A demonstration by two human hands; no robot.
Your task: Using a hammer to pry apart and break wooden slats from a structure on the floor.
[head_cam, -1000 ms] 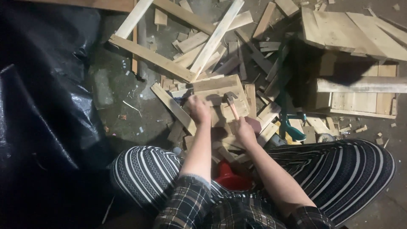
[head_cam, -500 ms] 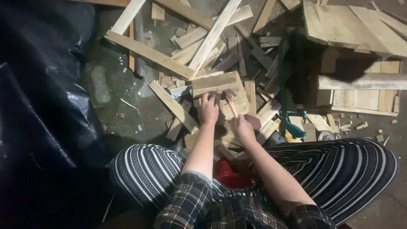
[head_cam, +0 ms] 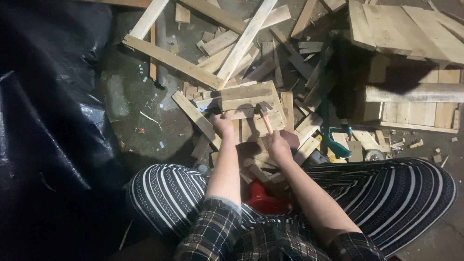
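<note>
Head view looks down on a person seated with knees spread, in striped trousers (head_cam: pixel 406 193) and a plaid shirt (head_cam: pixel 227 237), with one pile of wood scraps on the floor just beyond. Two hands work at one small slatted panel (head_cam: pixel 249 104) lying on the pile. Left hand (head_cam: pixel 223 124) is closed on the panel's near edge, fingers curled over the wood. Right hand (head_cam: pixel 279 144) is wrapped round the wooden handle of one hammer (head_cam: pixel 265 112) — its head rests on the panel, just right of the left hand.

Around the panel lie many loose slats, too many to count; three long boards cross at far centre, the palest (head_cam: pixel 244 41) running diagonally. One pallet (head_cam: pixel 411 34) sits far right, with another stretch of planking (head_cam: pixel 415 113) below it. One teal tool (head_cam: pixel 333 140) lies right of the right hand. One red object (head_cam: pixel 261 200) shows between the forearms, near the lap. Black plastic sheeting (head_cam: pixel 48 121) fills the left side.
</note>
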